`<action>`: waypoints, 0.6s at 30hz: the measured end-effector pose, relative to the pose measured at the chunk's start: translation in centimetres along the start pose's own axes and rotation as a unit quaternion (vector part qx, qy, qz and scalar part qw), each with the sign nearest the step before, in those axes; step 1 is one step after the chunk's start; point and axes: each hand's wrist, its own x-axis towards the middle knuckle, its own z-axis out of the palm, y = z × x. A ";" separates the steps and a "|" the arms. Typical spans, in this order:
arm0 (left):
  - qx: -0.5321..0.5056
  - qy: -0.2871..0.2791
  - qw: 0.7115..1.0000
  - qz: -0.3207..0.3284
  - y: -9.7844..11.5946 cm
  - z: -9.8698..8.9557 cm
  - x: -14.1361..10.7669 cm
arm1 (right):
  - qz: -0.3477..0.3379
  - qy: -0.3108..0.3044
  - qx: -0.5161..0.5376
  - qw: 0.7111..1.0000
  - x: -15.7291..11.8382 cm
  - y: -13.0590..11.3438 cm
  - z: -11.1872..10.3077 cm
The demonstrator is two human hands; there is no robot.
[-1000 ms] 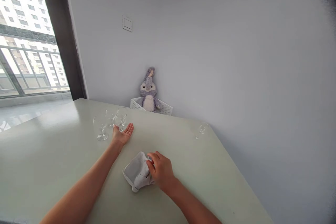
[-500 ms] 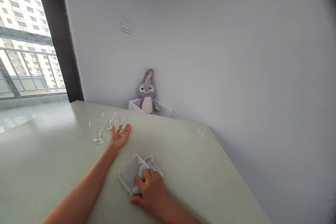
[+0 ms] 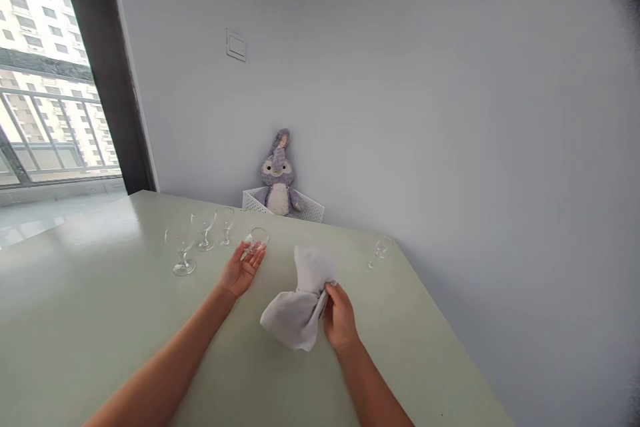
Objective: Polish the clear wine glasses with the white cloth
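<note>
My left hand [image 3: 243, 270] is palm up, its fingers curled round a clear stemmed glass [image 3: 259, 237] that tilts above the table. My right hand [image 3: 340, 313] pinches a light grey cloth [image 3: 295, 317] by its bunched middle, and two loose flaps spread out to the left and upward. To the left of the held glass stand three more clear glasses: a nearer one [image 3: 185, 267], one behind it [image 3: 205, 244] and another [image 3: 226, 240] beside that. A further clear glass [image 3: 382, 249] is near the table's right edge.
The pale green table [image 3: 90, 293] has its right edge slanting down along the grey wall [image 3: 450, 113]. Behind the table's far edge a white perforated basket [image 3: 313, 211] holds a purple plush toy [image 3: 278, 173]. A glazed opening [image 3: 55, 100] is on the left.
My left hand has closed on one glass and moved it right, away from the others. My right hand has lifted the cloth off the table, and the cloth has unfolded into loose flaps.
</note>
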 end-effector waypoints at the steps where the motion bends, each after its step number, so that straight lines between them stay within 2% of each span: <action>1: 0.011 -0.016 1.000 -0.005 -0.5 0.2 -0.2 | 0.012 0.018 0.047 0.999 0.4 -0.4 -0.5; 3: 0.036 -0.050 0.998 -0.005 -1.2 0.5 -0.7 | 0.032 0.043 0.110 0.992 0.7 -1.2 -1.1; 6: 0.076 -0.091 0.993 0.000 -1.9 0.9 -1.3 | 0.066 0.037 0.152 0.986 0.4 -2.0 -1.0; 10: 0.109 -0.111 0.988 -0.005 -2.6 1.0 -1.9 | 0.035 0.060 0.135 0.988 -0.1 -2.0 -0.4; 12: 0.122 -0.114 0.986 -0.007 -2.9 1.1 -2.1 | -0.008 0.086 0.083 0.993 -0.2 -1.7 -0.4; 14: 0.135 -0.116 0.984 -0.007 -3.3 1.2 -2.4 | -0.065 0.116 -0.013 0.991 -0.3 -1.4 -0.5; 16: 0.147 -0.119 0.982 -0.006 -3.9 1.5 -2.8 | -0.126 0.141 -0.128 0.974 -0.8 -1.3 -0.3; 18: 0.162 -0.126 0.979 -0.012 -4.6 1.8 -3.4 | -0.157 0.120 -0.217 0.956 -1.5 -1.2 0.3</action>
